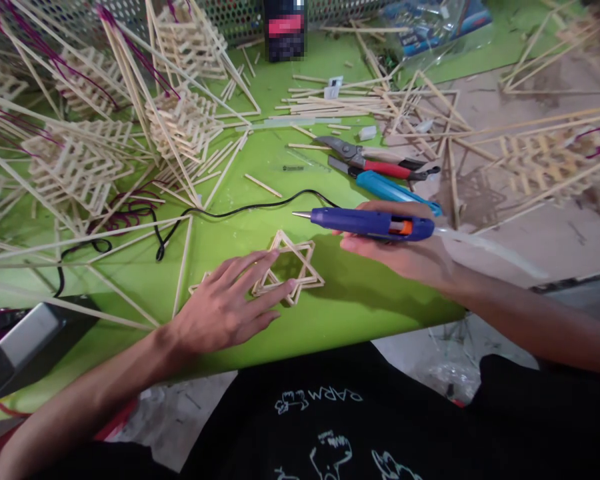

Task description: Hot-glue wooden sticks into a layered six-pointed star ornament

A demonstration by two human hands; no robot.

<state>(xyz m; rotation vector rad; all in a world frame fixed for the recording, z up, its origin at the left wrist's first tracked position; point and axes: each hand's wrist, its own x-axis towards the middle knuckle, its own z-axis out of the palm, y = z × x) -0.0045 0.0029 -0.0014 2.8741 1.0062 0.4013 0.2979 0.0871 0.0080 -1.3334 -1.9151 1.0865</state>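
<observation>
My right hand (410, 257) is wrapped around a purple glue gun (360, 222), its metal nozzle pointing left and a pale glue stick trailing from its back end. Below and left of the nozzle, a six-pointed star made of thin wooden sticks (307, 270) lies flat on the green tabletop (230, 240). My left hand (225, 303) rests with fingers spread over the star's left side, fingertips touching its sticks. The nozzle is apart from the star. Part of another small stick piece shows behind my left wrist.
Pruning shears (350, 150) and a blue-handled tool (390, 190) lie beyond the glue gun. A black cord (260, 205) crosses the table. Woven stick structures (185, 127) crowd the left, with another (535, 163) at right. Loose sticks (330, 107) lie behind; a dark box (35, 340) stands front left.
</observation>
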